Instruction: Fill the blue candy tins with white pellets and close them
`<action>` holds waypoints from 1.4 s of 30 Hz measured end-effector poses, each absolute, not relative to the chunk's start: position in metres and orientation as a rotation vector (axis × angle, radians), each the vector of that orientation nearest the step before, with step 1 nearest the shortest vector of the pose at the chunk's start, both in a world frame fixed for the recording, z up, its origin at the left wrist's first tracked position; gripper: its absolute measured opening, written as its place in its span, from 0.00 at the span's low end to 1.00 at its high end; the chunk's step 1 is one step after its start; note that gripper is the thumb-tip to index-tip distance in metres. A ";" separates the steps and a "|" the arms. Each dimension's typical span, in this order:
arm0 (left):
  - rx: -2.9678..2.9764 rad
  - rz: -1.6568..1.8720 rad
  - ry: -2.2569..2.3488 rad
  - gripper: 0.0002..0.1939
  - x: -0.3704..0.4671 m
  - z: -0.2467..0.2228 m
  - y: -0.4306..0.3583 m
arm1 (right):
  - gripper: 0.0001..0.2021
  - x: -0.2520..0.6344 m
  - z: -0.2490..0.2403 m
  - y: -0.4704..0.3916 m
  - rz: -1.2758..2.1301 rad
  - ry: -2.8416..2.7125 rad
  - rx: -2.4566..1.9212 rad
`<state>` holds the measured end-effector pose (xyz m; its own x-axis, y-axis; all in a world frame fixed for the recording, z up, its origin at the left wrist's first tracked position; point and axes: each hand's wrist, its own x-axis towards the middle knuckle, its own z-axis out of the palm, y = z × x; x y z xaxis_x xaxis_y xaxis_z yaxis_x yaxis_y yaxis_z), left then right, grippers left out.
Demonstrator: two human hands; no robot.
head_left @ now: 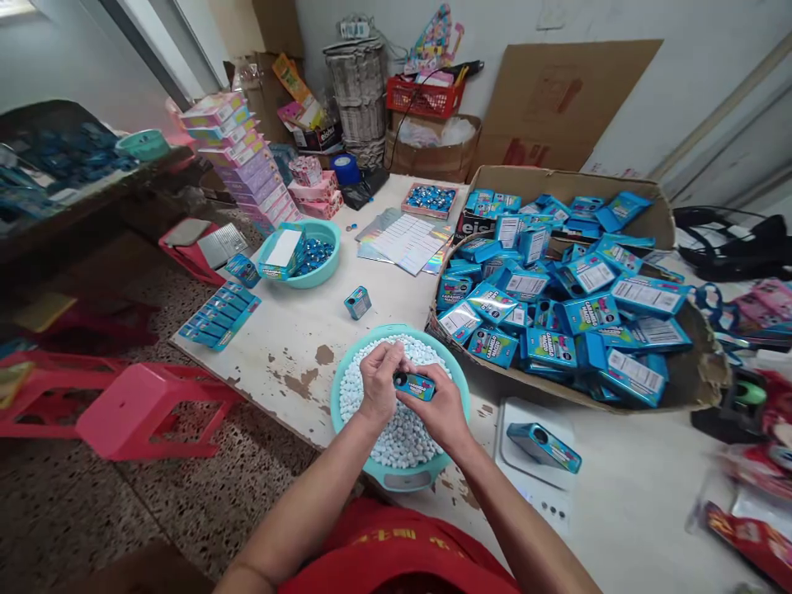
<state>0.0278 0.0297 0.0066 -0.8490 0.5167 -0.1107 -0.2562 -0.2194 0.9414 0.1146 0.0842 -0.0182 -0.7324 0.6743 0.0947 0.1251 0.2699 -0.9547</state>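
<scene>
A small blue candy box (418,388) with "Caramelo Macizo" lettering lies in my right hand (444,412), its fingers closed round it. My left hand (380,381) is closed, its thumb and fingers together at the box's left end; what they pinch is hidden. Both hands are above a turquoise basin (339,404) full of small whitish candies (405,437). A similar blue box (357,303) stands on the table beyond the basin. Another blue box (544,445) lies on a white scale (516,474) to the right.
A large carton (693,388) heaped with blue boxes fills the right side. Further left stand a turquoise bowl (331,264) of shiny blue pieces and a row of small blue packs (219,315). Papers (412,239) lie at the back; red stools (133,412) stand beside the table.
</scene>
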 end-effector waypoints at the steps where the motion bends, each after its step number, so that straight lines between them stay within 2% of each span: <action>1: 0.335 2.090 1.581 0.17 0.029 0.006 0.029 | 0.11 0.115 -0.018 0.084 1.477 -2.055 -0.718; 14: 0.348 2.078 1.375 0.14 0.031 0.011 0.036 | 0.13 0.118 -0.023 0.092 1.547 -1.947 -0.753; 17: 0.352 2.173 1.466 0.14 0.019 0.007 0.033 | 0.15 0.125 -0.021 0.094 1.527 -1.944 -0.738; 19: 0.416 2.137 1.688 0.15 0.004 -0.009 0.031 | 0.16 0.134 -0.020 0.097 1.501 -1.945 -0.765; 21: 0.611 1.841 2.022 0.14 -0.011 -0.035 0.031 | 0.16 0.144 -0.021 0.102 1.480 -1.942 -0.803; 23: 0.891 1.353 2.284 0.11 -0.020 -0.063 0.032 | 0.17 0.153 -0.022 0.107 1.458 -1.949 -0.831; 26: 1.185 0.733 2.469 0.13 -0.014 -0.090 0.035 | 0.17 0.162 -0.025 0.113 1.394 -1.971 -0.880; 28: 1.255 0.480 2.544 0.15 -0.002 -0.095 0.035 | 0.17 0.166 -0.028 0.115 1.366 -1.980 -0.921; 31: 1.284 0.307 2.601 0.18 0.014 -0.093 0.033 | 0.18 0.168 -0.033 0.113 1.377 -1.967 -0.974; 36: 1.209 0.415 2.612 0.14 0.019 -0.097 0.024 | 0.18 0.170 -0.037 0.108 1.410 -1.948 -1.038; 39: 0.968 0.830 2.544 0.09 0.015 -0.096 0.022 | 0.19 0.170 -0.035 0.105 1.403 -1.969 -1.019; 42: 0.485 1.383 2.225 0.12 0.014 -0.078 0.021 | 0.18 0.168 -0.032 0.101 1.398 -2.006 -0.970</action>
<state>0.0142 0.0213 -0.0775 -0.8259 0.5251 -0.2052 0.0484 0.4287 0.9021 0.1676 0.1006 -0.0324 -0.6179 0.7862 0.0062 0.2662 0.2166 -0.9393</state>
